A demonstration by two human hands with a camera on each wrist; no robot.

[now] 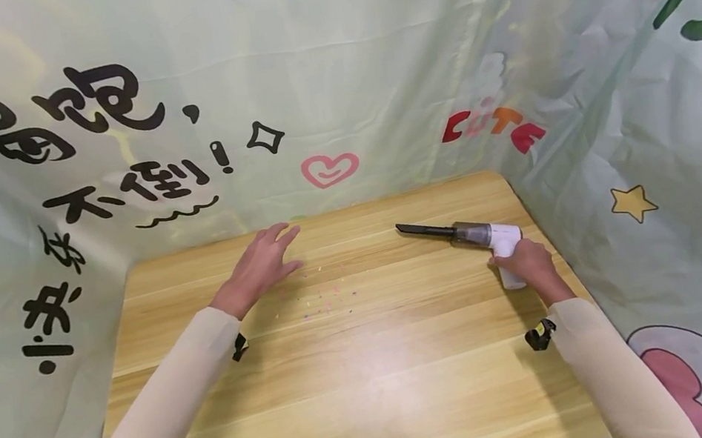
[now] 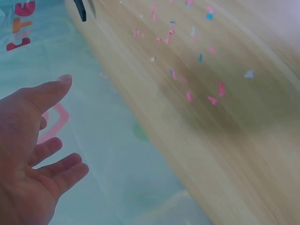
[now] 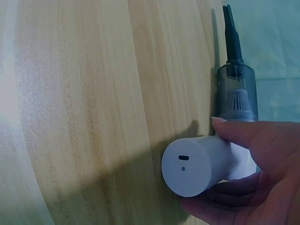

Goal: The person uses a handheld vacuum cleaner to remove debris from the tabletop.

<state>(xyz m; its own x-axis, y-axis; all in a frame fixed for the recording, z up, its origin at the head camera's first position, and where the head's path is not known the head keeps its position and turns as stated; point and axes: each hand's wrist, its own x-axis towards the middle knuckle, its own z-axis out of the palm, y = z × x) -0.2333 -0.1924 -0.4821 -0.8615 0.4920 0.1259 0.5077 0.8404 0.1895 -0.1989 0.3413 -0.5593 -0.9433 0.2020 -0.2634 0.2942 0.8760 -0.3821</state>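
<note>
A white handheld vacuum cleaner (image 1: 505, 236) with a clear dust cup and a long black nozzle (image 1: 425, 229) is at the right of the table. My right hand (image 1: 534, 264) grips its handle, thumb on one side and fingers curled round the other, as the right wrist view shows. The nozzle points left, toward small scraps of pink, blue and white paper (image 2: 189, 96) scattered around the table's middle. Above the table, left of the scraps, my left hand (image 1: 263, 265) is held with fingers spread and loosely bent, holding nothing.
The wooden table (image 1: 378, 410) has a light grain. Behind it and along its sides hangs a pale printed cloth (image 1: 369, 59) with lettering, a heart and a star. A small black device (image 1: 540, 334) sits at the right wrist, another (image 1: 239, 347) at the left.
</note>
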